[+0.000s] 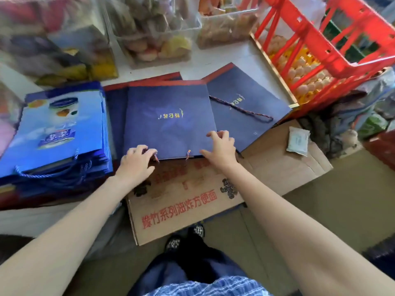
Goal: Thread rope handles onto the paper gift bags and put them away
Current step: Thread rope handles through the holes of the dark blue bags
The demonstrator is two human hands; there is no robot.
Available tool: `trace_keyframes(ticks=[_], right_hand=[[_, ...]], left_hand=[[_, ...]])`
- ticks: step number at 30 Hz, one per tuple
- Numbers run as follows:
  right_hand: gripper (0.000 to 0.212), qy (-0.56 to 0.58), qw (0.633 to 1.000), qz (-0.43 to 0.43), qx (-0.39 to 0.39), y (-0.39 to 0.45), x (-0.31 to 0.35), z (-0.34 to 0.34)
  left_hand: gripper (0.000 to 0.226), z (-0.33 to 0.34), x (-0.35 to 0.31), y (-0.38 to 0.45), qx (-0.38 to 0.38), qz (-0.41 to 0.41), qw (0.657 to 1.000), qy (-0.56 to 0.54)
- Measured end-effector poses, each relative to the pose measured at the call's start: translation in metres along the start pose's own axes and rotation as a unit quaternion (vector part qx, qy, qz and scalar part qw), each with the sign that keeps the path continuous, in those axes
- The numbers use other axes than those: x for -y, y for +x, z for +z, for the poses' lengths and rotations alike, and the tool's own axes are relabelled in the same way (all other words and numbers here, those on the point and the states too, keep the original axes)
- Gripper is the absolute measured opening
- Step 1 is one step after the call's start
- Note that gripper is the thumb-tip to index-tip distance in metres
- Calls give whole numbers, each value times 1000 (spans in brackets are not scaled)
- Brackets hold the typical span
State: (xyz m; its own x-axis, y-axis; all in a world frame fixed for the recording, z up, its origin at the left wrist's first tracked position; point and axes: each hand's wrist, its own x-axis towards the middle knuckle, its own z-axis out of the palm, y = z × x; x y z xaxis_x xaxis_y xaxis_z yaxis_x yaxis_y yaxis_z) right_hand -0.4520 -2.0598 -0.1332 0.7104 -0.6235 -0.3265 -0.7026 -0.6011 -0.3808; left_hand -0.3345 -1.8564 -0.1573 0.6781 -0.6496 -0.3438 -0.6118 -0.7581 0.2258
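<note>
A dark navy paper gift bag [168, 118] with gold lettering lies flat on top of a pile of the same bags. Two short ends of a red-and-blue twisted rope [187, 154] stick out of the holes at its near edge. My left hand [136, 160] has its fingers curled at the bag's near left corner, by the left rope end. My right hand [220, 145] rests on the near right corner with its fingers bent and spread. A second navy bag [245, 107] lies to the right, with a loose twisted rope handle [241, 110] across it.
A stack of light blue printed bags [57, 129] with blue rope handles lies at the left. A flattened cardboard box [183, 199] sits under the near edge. A red crate [327, 50] stands at the right, clear food tubs [158, 33] behind. A white sachet [298, 141] lies on the cardboard.
</note>
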Motion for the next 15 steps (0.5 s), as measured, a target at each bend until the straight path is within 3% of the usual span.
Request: trace_keyframes(ticks=[2,5,12,15], right_hand=[[52,-40,996,-57,50,6,-2,11],[50,2,995,-45,88,14,-9,24],[44,65,996,-20,53,18,-12,36],[44,37,999,-10,29,17,-8,45]], left_hand=[[47,1,-2,3,-16,-10,1000,-4],[39,7,-7,4,-18,-41,998,-39],[22,5,-22,20,-16,-108,988,-110],[23,11,-22,22,-19,-131,980,-149]])
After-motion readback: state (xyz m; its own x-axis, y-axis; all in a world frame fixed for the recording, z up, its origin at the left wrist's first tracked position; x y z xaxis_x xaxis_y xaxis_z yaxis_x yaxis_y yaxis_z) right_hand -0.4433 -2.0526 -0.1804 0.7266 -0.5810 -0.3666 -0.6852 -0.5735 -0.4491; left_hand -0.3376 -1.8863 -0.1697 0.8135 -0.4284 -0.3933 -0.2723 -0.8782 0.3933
